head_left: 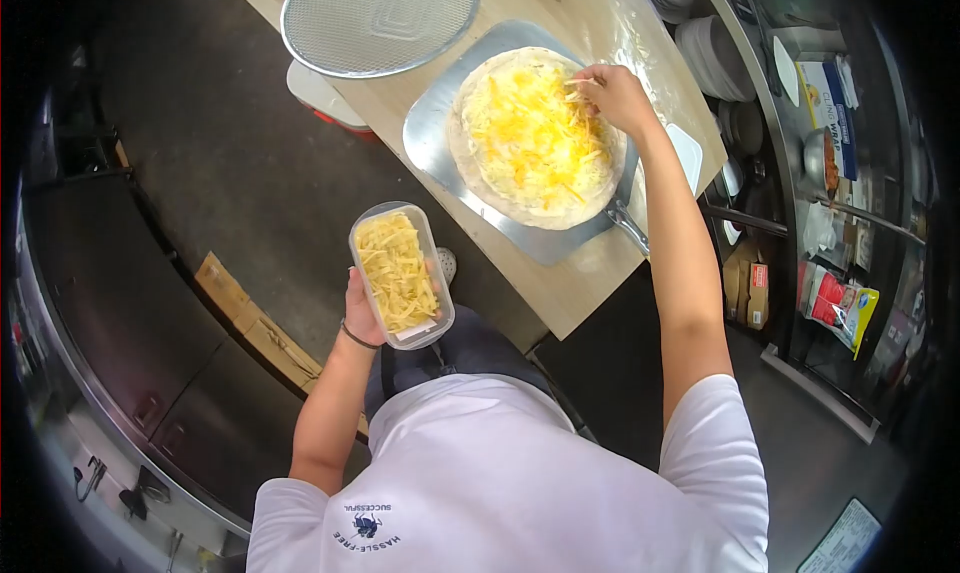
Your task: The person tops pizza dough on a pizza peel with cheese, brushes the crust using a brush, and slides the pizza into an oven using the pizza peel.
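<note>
My left hand (361, 311) grips a clear plastic container (442, 293) from its side and below, in front of my body. Shredded yellow cheese (395, 273) fills much of it. Over the far right part of a round pizza base (470, 178), my right hand (612, 95) pinches some shreds of cheese between its fingertips. White and yellow shreds cover most of the dough, leaving a bare rim. Beneath the dough is a metal pizza peel (428, 123), its handle (628, 228) pointing toward me and to the right.
A round mesh pizza screen (345, 23) lies at the far left of the wooden table (570, 298). A white lid (686, 155) is near the right edge. Shelves with stacked plates (715, 61) and packets stand on the right. A white tub (318, 91) sits below the table's left edge.
</note>
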A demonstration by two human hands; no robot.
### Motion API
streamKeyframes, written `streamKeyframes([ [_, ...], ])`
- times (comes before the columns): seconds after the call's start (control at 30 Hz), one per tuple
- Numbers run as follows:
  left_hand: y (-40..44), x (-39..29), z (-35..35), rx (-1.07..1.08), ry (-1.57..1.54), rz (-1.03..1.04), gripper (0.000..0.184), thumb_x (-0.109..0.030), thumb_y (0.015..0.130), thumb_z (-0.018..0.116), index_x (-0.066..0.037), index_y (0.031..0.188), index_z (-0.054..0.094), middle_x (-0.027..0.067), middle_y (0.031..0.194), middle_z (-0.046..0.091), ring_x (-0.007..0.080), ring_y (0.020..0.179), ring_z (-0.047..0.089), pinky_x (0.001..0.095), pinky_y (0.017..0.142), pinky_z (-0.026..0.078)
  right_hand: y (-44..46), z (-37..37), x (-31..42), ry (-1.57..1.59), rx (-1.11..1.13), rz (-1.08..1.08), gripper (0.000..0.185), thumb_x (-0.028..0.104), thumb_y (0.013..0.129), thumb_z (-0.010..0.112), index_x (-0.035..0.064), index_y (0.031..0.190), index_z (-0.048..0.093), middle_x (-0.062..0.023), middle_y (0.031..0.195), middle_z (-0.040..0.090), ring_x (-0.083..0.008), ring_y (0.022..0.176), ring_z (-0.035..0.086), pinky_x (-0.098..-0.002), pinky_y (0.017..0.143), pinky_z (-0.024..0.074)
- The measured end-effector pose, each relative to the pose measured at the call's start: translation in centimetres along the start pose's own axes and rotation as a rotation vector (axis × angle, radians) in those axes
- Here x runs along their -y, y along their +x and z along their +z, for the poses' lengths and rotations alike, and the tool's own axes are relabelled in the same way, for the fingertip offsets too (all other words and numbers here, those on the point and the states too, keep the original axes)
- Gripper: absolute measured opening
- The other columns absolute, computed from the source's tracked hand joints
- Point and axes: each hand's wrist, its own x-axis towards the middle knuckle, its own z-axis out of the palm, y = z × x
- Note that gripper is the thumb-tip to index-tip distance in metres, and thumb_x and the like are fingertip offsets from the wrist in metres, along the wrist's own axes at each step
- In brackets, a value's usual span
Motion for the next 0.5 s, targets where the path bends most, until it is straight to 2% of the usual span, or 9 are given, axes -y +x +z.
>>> streamKeyframes([
  [0.07, -0.6, -0.2, -0.3, 0.020, -0.023, 0.061, 0.089, -0.067, 0.075, 0.056, -0.008, 0.137, 0.033, 0.0175, 0.130, 0.047, 0.0320, 0.113, 0.053, 0.0488, 0.092, 0.046, 1.6, 0.7, 0.6, -0.080, 0.052, -0.094, 0.026, 0.005, 0.078, 0.058, 0.0057, 0.103, 0.067, -0.0164, 0.083, 0.067, -0.0167, 0.064, 0.065, -0.0298, 0.070, 0.0507],
  [0.1, -0.8, -0.3, -0.2, 0.029, -0.044, 0.074, 0.088, -0.067, 0.075, 0.056, -0.008, 0.137, 0.033, 0.0174, 0.129, 0.047, 0.0320, 0.113, 0.053, 0.0490, 0.091, 0.047, 1.8, 1.1, 1.5, -0.020, 0.086, -0.256, 0.026, 0.007, 0.079, 0.059, 0.0073, 0.104, 0.067, -0.0178, 0.086, 0.067, -0.0173, 0.060, 0.064, -0.0309, 0.070, 0.0513],
  [0.13, -0.9, -0.5, -0.1, 0.034, -0.045, 0.077, 0.088, -0.067, 0.075, 0.056, -0.008, 0.137, 0.033, 0.0174, 0.129, 0.047, 0.0320, 0.113, 0.053, 0.0490, 0.091, 0.047, 1.6, 1.2, 2.2, -0.025, 0.085, -0.259, 0.026, 0.007, 0.079, 0.059, 0.0073, 0.104, 0.067, -0.0178, 0.086, 0.067, -0.0173, 0.060, 0.064, -0.0309, 0.070, 0.0513],
  [0.2, -1.4, -0.7, 0.2, -0.013, -0.018, 0.083, 0.083, -0.064, 0.075, 0.059, -0.014, 0.136, 0.035, 0.0126, 0.126, 0.048, 0.0319, 0.110, 0.052, 0.0556, 0.081, 0.045, 0.7, 1.9, 4.3, 0.050, 0.155, -0.110, 0.029, 0.003, 0.079, 0.054, 0.0058, 0.104, 0.066, -0.0177, 0.086, 0.067, -0.0189, 0.064, 0.065, -0.0320, 0.072, 0.0512],
  [0.23, -1.5, -0.8, 0.2, -0.012, -0.019, 0.085, 0.083, -0.064, 0.075, 0.059, -0.014, 0.136, 0.035, 0.0126, 0.126, 0.048, 0.0319, 0.110, 0.052, 0.0556, 0.081, 0.045, 0.9, 2.6, 4.3, 0.103, 0.217, -0.078, 0.031, 0.001, 0.078, 0.050, 0.0051, 0.104, 0.066, -0.0173, 0.085, 0.067, -0.0197, 0.066, 0.065, -0.0329, 0.073, 0.0514],
  [0.37, -1.9, -0.8, 0.3, -0.059, -0.017, 0.114, 0.084, -0.065, 0.075, 0.059, -0.013, 0.136, 0.034, 0.0129, 0.127, 0.047, 0.0328, 0.110, 0.052, 0.0555, 0.081, 0.047, -2.9, 3.8, 5.4, -0.032, 0.376, -0.101, 0.030, 0.002, 0.078, 0.051, 0.0049, 0.103, 0.067, -0.0148, 0.083, 0.067, -0.0198, 0.071, 0.065, -0.0330, 0.074, 0.0513],
  [0.4, -2.0, -0.8, 0.3, -0.065, -0.017, 0.117, 0.084, -0.065, 0.075, 0.059, -0.012, 0.136, 0.034, 0.0133, 0.126, 0.047, 0.0330, 0.110, 0.052, 0.0553, 0.081, 0.047, -3.6, 4.0, 4.9, -0.034, 0.374, -0.104, 0.030, 0.002, 0.078, 0.051, 0.0049, 0.103, 0.067, -0.0148, 0.083, 0.067, -0.0198, 0.071, 0.065, -0.0330, 0.074, 0.0513],
  [0.47, -2.2, -0.7, 0.3, -0.088, -0.008, 0.128, 0.084, -0.065, 0.075, 0.058, -0.012, 0.136, 0.034, 0.0137, 0.126, 0.047, 0.0332, 0.110, 0.053, 0.0549, 0.081, 0.048, -4.7, 4.2, 2.4, -0.268, 0.199, -0.376, 0.028, 0.002, 0.078, 0.053, 0.0052, 0.102, 0.068, -0.0134, 0.082, 0.068, -0.0208, 0.072, 0.066, -0.0331, 0.074, 0.0511],
  [0.5, -2.3, -0.6, 0.3, -0.111, 0.001, 0.137, 0.085, -0.065, 0.075, 0.058, -0.011, 0.136, 0.035, 0.0140, 0.126, 0.047, 0.0333, 0.110, 0.053, 0.0545, 0.081, 0.048, -5.5, 3.5, 2.4, -0.179, 0.163, -0.353, 0.027, 0.002, 0.078, 0.054, 0.0066, 0.100, 0.069, -0.0150, 0.089, 0.068, -0.0223, 0.080, 0.065, -0.0321, 0.077, 0.0498],
])
